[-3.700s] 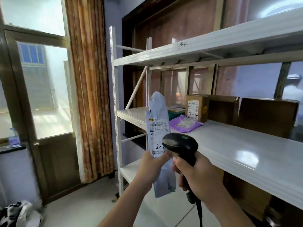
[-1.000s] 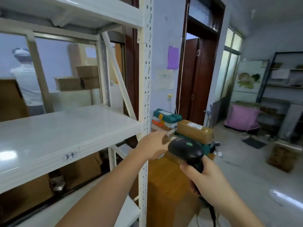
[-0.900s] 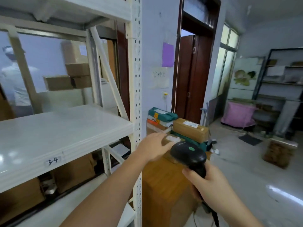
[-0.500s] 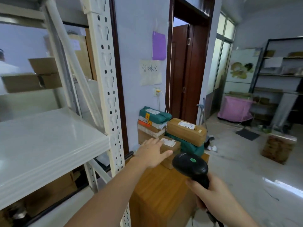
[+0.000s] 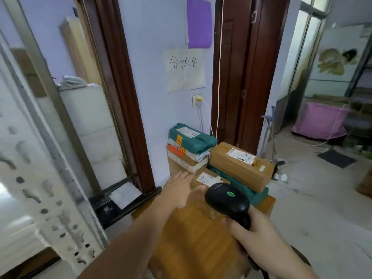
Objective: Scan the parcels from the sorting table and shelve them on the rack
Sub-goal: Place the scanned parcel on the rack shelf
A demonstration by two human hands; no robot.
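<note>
Beside the barcode scanner (image 5: 227,202) gripped by the right hand (image 5: 259,236), the emptied left hand (image 5: 181,190) now reaches, fingers spread, for a small cardboard parcel (image 5: 209,179) — next scan.

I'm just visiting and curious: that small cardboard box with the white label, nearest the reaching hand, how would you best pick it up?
Probably from above, across its short sides. The small box lies flat on the wooden table with its label up, green parcel crowding its right, and the open left hand is already over its near left corner. The right hand is busy with the scanner.
</note>
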